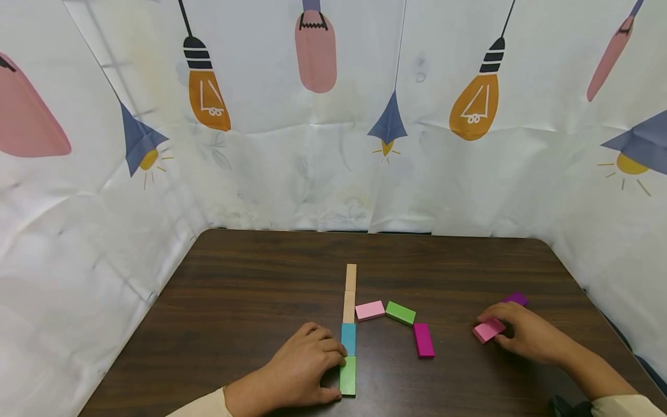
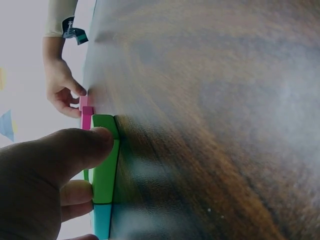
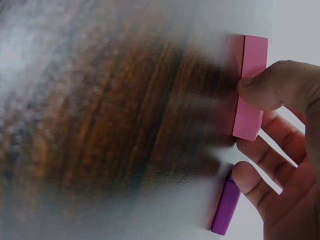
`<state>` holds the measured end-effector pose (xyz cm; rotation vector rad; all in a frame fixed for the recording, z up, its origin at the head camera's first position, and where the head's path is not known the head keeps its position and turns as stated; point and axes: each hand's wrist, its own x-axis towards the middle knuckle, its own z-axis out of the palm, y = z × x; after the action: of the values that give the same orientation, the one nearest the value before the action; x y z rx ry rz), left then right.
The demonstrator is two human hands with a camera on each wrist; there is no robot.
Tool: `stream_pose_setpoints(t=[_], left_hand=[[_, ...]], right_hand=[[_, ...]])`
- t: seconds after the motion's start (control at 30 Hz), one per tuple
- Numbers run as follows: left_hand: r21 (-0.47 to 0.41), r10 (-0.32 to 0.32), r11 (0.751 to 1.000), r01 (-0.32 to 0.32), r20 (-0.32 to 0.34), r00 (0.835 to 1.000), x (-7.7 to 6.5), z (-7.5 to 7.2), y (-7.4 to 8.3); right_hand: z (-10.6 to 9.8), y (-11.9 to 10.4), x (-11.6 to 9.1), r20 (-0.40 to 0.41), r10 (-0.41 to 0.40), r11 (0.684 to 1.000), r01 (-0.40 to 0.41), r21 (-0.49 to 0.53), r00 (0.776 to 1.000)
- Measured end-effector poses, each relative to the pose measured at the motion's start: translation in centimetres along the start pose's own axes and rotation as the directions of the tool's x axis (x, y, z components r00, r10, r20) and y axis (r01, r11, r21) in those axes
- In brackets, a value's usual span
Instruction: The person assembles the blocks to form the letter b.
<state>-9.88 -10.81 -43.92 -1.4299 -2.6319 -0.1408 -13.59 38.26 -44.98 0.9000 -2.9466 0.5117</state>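
Observation:
My left hand [image 1: 307,368] pinches the light green block [image 1: 348,376], its thumb near the block's close end and fingers near the blue block [image 1: 348,339]. Two bare wood-coloured blocks [image 1: 350,298] continue that straight line away from me. On the right, my right hand [image 1: 534,335] grips a pink block [image 3: 251,90] between thumb and fingers, low over the table. Close by that hand lies a purple block [image 3: 226,206], partly hidden by it in the head view.
From the line's middle, a light pink block [image 1: 370,311], a green block [image 1: 400,313] and a magenta block [image 1: 424,340] curve rightward and toward me. All lie on the dark wooden table [image 1: 250,278]. A printed white cloth [image 1: 292,179] hangs behind.

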Motion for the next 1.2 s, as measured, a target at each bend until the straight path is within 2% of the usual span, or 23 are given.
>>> stream_pose_setpoints(t=[0.37, 0.67, 1.2], left_hand=[[-0.010, -0.003, 1.000, 0.003, 0.014, 1.000, -0.1, 0.1, 0.0], [0.001, 0.000, 1.000, 0.000, 0.004, 1.000, 0.0, 0.1, 0.0], [-0.004, 0.001, 1.000, -0.001, 0.017, 1.000, 0.1, 0.0, -0.1]], right_hand=[[-0.2, -0.7, 0.4, -0.030, -0.049, 0.998, 0.050, 0.028, 0.998], [-0.5, -3.2, 1.5, -0.038, -0.095, 0.995, 0.096, 0.030, 0.995], [0.7, -7.3, 4.1, -0.067, -0.229, 0.968, 0.235, 0.091, 0.971]])
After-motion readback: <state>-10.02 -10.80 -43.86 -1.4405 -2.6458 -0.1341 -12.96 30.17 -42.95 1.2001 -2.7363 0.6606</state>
